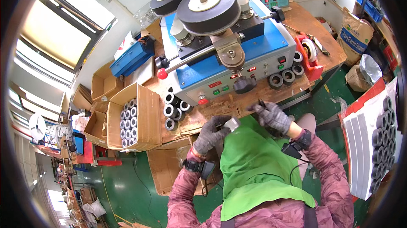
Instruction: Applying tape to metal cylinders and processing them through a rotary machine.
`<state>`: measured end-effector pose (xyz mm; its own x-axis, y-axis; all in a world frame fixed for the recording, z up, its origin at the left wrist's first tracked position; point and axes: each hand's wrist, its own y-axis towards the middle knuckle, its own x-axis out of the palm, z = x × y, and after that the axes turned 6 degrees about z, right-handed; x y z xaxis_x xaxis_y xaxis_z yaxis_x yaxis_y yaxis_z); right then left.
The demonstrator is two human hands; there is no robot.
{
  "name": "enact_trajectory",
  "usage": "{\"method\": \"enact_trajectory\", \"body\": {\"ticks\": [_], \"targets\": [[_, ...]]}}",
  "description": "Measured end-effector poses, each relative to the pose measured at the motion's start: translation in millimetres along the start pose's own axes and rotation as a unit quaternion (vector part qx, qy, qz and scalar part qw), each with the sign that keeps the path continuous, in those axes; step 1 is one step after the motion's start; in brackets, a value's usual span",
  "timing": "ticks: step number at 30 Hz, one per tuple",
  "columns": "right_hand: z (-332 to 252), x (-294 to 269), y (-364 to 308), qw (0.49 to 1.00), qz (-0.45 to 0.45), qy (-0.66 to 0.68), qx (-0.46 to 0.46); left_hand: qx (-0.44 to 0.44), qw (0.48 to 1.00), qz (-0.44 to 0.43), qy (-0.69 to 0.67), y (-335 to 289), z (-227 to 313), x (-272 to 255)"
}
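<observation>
My left hand (pixel 210 135), in a dark grey work glove, is closed on a small silvery metal piece (pixel 232 123) between thumb and fingers, just in front of the table edge. Its exact shape is partly hidden by the glove. My right hand (pixel 274 118), also gloved, is raised over my green apron (pixel 258 164). Its fingers are bent together near a dark tip, and what they hold, if anything, is unclear. Ahead of both hands stands a blue and grey bench machine (pixel 199 84) with large black wheels (pixel 207 9) on top.
Black rings with pale linings (pixel 170 111) cluster left of the machine, and others (pixel 288 76) lie at its right. A cardboard box (pixel 148 118) holds rows of rings. A red tape dispenser (pixel 312 65) stands right. More rings sit on a white stack (pixel 358 151) at far right.
</observation>
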<state>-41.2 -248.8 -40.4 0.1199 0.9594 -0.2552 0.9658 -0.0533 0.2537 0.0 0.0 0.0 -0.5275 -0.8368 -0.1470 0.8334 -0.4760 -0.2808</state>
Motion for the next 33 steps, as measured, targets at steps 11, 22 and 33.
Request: {"method": "enact_trajectory", "body": {"ticks": [11,22,33], "targets": [[-79.5,-12.4,-51.3,0.947,-0.124,0.209,0.211,0.067,0.944,0.050,-0.318,-12.1,3.8,40.0],[-103.8,2.0,-53.6,0.992,0.038,0.059,-0.104,0.112,0.937,0.107,-0.313,-4.5,-8.5,73.5],[-34.6,1.3,-32.7,0.803,-0.003,0.475,0.360,0.117,0.967,0.007,-0.227,-10.2,-16.0,71.9]]}}
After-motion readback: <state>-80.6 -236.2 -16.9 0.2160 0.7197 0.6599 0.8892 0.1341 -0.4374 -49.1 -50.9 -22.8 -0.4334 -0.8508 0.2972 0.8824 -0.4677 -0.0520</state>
